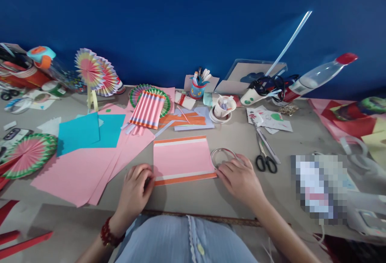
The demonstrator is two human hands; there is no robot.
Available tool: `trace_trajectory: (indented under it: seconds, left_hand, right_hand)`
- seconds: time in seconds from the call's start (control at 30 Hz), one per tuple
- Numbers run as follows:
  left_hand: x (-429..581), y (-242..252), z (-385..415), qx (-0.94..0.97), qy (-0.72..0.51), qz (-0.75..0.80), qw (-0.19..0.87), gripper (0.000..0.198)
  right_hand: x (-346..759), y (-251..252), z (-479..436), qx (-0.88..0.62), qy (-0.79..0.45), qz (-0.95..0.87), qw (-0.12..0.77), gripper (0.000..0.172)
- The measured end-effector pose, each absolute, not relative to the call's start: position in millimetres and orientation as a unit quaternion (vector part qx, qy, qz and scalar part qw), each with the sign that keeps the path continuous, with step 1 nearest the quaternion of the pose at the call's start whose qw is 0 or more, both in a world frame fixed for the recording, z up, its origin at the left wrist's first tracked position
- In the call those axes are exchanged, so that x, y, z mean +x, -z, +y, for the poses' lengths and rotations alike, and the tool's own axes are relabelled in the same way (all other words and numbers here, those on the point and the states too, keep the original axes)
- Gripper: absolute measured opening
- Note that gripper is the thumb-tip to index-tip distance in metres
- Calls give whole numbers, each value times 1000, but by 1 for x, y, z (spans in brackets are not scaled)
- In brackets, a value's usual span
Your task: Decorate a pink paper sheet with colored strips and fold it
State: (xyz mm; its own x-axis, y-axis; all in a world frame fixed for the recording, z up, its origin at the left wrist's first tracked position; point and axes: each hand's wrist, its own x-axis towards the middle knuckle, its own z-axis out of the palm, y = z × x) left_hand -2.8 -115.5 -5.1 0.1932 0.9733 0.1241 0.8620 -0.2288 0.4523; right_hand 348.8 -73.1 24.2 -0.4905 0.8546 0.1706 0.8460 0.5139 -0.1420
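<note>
A pink sheet of paper [182,158] with orange and white strips along its long edges lies flat in front of me. By its lower left corner is my left hand [137,184], fingers curled inward and thumb close to the paper's edge; what it holds, if anything, is hidden. At the opposite side, my right hand [239,178] has its fingers closed on the near right rim of a roll of clear tape [215,155]. Its thumb side touches the sheet's lower right corner. Black-handled scissors [261,162] lie right of that hand.
Pink sheets [75,178] and blue paper [80,136] lie left. Behind are a pleated pink paper [147,109], a decorated pen cup [198,90], a white paper cup [225,105] and a tilted bottle [321,76]. Paper fans [89,70] stand back left. A blue wall [181,21] bounds the table.
</note>
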Motion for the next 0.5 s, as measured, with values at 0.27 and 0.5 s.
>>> trace_trajectory:
  seconds: [0.27, 0.5]
  left_hand:
    - [-3, 5, -115, 755, -203, 605, 151, 8]
    - [-3, 3, -115, 754, -205, 605, 154, 9]
  right_hand:
    - [341, -28, -74, -529, -7, -843, 96, 26]
    - [344, -34, -74, -541, 3, -836, 92, 23]
